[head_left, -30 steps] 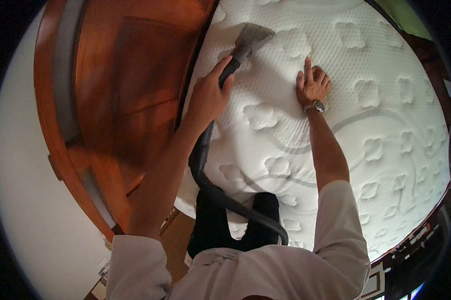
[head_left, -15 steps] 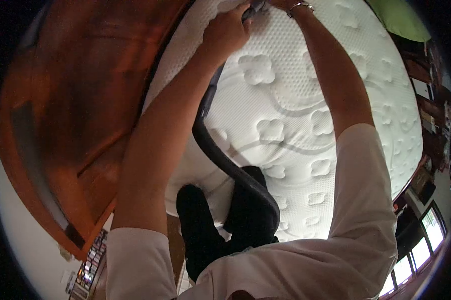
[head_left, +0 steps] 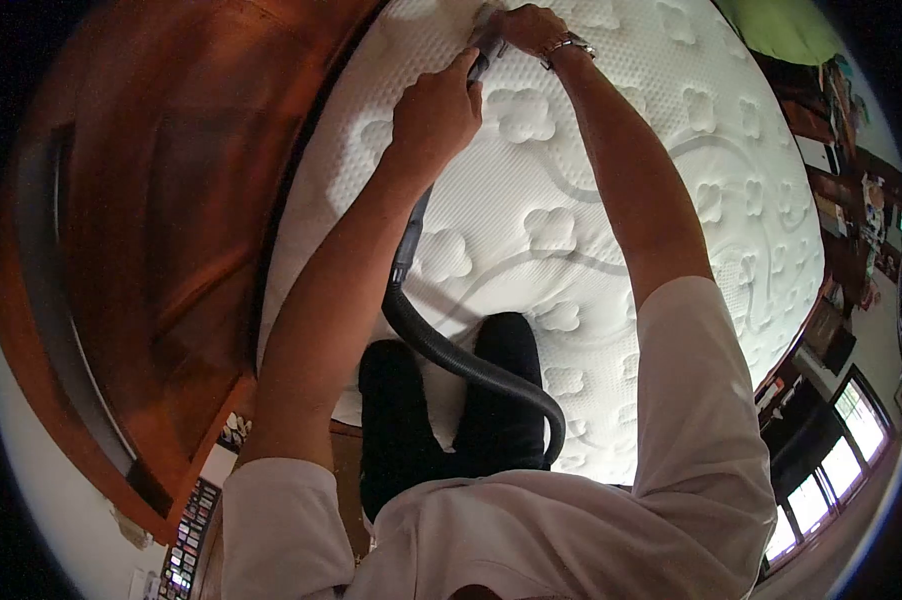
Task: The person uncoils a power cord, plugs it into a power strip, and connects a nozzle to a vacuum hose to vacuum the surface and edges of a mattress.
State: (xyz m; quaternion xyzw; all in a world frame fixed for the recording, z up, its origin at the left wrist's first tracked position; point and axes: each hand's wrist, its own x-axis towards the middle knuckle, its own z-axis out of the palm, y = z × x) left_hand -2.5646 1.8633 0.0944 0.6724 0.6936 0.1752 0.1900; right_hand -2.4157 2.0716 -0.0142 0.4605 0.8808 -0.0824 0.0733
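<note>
A white quilted mattress with raised flower shapes lies under my arms. My left hand is wrapped round a dark tube near the top of the view. From there the tube runs down to a black ribbed hose, which curves over my thighs. My right hand, with a metal bracelet at the wrist, is closed on the grey head at the tube's far end, close above the mattress.
Dark reddish-brown wooden furniture stands along the mattress's left side. A green cloth is at the upper right. Shelves with objects and a bright window are on the right.
Both hands have shifted slightly left in the view, and my right hand shows more fully, with the tube's head. The mattress and room have shifted in the view as well.
</note>
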